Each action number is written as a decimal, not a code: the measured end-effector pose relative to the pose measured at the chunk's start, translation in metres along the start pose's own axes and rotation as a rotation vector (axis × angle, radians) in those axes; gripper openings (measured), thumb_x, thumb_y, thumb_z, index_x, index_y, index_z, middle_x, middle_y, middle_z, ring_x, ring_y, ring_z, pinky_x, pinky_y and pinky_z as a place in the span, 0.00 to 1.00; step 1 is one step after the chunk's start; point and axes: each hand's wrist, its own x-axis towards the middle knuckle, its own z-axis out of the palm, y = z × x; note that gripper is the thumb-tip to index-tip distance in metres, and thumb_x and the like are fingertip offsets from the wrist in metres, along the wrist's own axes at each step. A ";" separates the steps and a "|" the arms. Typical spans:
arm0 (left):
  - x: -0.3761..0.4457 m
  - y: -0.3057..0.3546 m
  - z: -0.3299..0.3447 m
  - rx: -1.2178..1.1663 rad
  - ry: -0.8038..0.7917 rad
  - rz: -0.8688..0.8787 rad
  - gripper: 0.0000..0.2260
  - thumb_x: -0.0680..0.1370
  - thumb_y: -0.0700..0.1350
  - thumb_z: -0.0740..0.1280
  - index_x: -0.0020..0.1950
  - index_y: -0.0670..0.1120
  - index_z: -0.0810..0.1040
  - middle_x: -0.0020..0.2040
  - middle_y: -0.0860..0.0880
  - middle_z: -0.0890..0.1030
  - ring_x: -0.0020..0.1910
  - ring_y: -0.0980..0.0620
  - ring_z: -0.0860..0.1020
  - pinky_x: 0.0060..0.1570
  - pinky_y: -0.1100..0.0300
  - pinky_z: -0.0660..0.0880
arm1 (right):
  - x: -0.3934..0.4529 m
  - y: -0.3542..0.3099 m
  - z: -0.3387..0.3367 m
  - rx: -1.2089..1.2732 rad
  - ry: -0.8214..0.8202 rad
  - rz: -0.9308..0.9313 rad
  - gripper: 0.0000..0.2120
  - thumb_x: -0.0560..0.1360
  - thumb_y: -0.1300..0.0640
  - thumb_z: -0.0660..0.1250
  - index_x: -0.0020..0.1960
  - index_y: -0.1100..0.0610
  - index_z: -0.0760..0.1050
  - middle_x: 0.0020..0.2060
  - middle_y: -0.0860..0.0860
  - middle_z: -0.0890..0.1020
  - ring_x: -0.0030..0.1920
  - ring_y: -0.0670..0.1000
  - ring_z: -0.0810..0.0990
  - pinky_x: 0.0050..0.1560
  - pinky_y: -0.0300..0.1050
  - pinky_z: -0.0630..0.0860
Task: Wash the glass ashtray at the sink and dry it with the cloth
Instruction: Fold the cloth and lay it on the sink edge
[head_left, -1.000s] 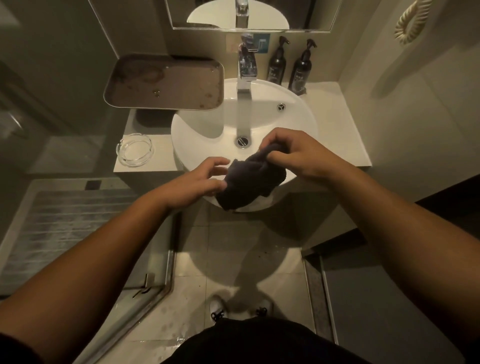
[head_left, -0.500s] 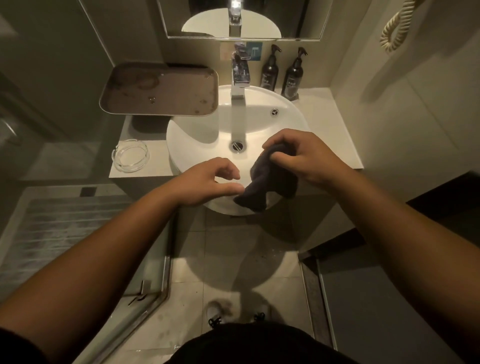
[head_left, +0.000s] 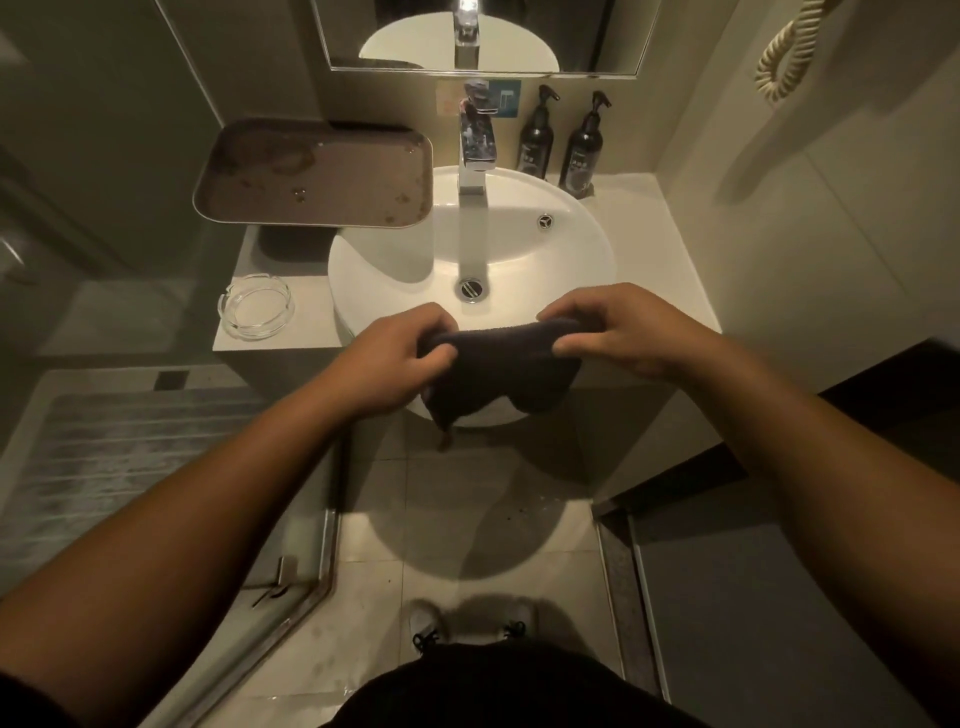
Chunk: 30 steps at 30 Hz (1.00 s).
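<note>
Dim bathroom light falls on a pale counter (head_left: 311, 312) where we stand facing the white basin (head_left: 571, 249). Our glass ashtray (head_left: 256, 306) sits upright on the near left corner of that counter, just beside the basin's left rim, touching neither hand. We hold the dark cloth (head_left: 501, 366) stretched over the basin's near edge: our left hand (head_left: 400, 358) is closed around its left end, our right hand (head_left: 618, 332) pinches its right end between curled fingers and thumb, and the slack middle hangs down toward the floor. The ashtray lies to the left of both hands and a little farther away; our left hand is clearly the nearer one, with the basin rim between them, while the right hand is well apart from it. Being round, the ashtray offers no long axis to line up with, so we judge a reach could take it from any side of its rim. We cannot tell from this view whether the glass is wet. Farther back stand the chrome faucet (head_left: 475, 150), showing no visible stream, a stained brown tray (head_left: 317, 171) raised at the far left, and two dark pump bottles (head_left: 561, 145) at the far right under the mirror (head_left: 483, 36).
</note>
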 end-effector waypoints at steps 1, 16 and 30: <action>-0.001 0.000 -0.002 0.002 -0.002 0.004 0.03 0.79 0.45 0.64 0.49 0.54 0.74 0.43 0.57 0.77 0.41 0.58 0.77 0.37 0.65 0.68 | 0.000 0.002 0.002 -0.013 -0.024 0.009 0.10 0.75 0.52 0.71 0.50 0.37 0.77 0.45 0.34 0.80 0.49 0.33 0.76 0.40 0.21 0.71; 0.000 -0.056 0.024 -0.025 -0.020 -0.127 0.05 0.78 0.49 0.66 0.53 0.54 0.77 0.49 0.54 0.80 0.50 0.54 0.78 0.48 0.56 0.75 | 0.003 0.044 0.054 0.152 -0.009 0.205 0.05 0.77 0.54 0.67 0.49 0.43 0.73 0.44 0.42 0.80 0.41 0.40 0.80 0.34 0.29 0.75; 0.085 -0.104 0.050 0.479 -0.005 -0.278 0.07 0.79 0.53 0.65 0.53 0.51 0.74 0.49 0.46 0.81 0.44 0.47 0.74 0.52 0.48 0.68 | 0.084 0.091 0.081 -0.342 0.134 0.396 0.14 0.77 0.50 0.68 0.61 0.52 0.74 0.53 0.55 0.82 0.51 0.56 0.79 0.51 0.51 0.77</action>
